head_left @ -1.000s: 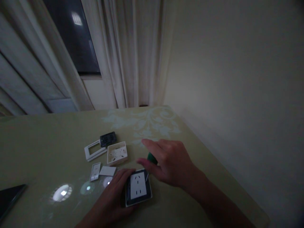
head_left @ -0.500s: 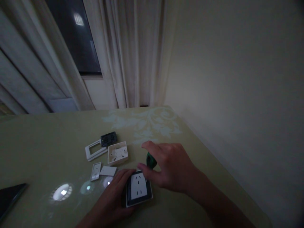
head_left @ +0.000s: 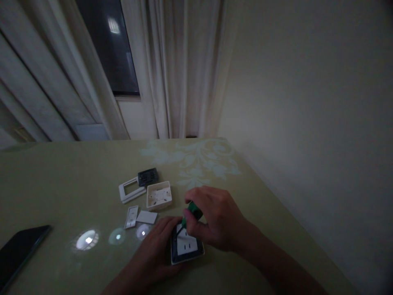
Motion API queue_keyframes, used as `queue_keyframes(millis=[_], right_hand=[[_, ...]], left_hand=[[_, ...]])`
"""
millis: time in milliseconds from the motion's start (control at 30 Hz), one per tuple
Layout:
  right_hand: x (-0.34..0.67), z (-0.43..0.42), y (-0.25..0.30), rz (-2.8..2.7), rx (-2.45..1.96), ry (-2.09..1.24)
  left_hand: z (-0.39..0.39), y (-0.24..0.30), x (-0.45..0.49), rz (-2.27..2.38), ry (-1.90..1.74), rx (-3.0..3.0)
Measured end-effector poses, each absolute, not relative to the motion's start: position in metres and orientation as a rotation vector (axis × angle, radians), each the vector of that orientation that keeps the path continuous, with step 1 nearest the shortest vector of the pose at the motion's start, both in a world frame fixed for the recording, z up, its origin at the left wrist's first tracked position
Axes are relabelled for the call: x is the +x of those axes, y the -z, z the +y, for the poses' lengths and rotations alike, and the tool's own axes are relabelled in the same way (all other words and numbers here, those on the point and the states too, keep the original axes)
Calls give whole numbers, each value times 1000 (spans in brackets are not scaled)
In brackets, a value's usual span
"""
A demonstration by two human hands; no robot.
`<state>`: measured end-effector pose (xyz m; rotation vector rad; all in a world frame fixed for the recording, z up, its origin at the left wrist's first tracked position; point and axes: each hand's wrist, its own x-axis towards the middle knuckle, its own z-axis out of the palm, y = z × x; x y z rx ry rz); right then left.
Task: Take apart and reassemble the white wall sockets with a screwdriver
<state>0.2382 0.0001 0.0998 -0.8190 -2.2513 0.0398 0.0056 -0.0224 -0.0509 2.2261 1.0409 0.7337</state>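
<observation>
A wall socket (head_left: pixel 188 247) with a white slotted face and a dark surround lies on the table in front of me. My left hand (head_left: pixel 156 250) grips its left side, fingers over the far edge and thumb near the close edge. In my right hand (head_left: pixel 215 219) is a green-handled screwdriver (head_left: pixel 194 210), held between thumb and fingers. Its shaft slants down to the left, with the tip at the socket's upper left, on the dark surround. Part of the socket's right side is hidden under my right hand.
Beyond my hands lie an open white back box (head_left: pixel 159 196), a dark socket module (head_left: pixel 147 177) and a white frame (head_left: pixel 125 192). Two small white plates, one upright (head_left: pixel 132 217) and one flat (head_left: pixel 147 217), are nearer. A black flat device (head_left: pixel 24 246) sits left; a wall (head_left: pixel 307 123) borders the right.
The screwdriver has gone from the socket's right side to its upper left and now tilts, its shaft showing. My left hand still holds the socket. The whole view has shifted slightly.
</observation>
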Motion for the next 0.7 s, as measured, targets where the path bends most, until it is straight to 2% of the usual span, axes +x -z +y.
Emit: queue_keyframes(millis=[700], right_hand=[[235, 0, -98, -2257, -841, -62]], left_hand=[[-25, 34, 10, 1035, -678, 2187]])
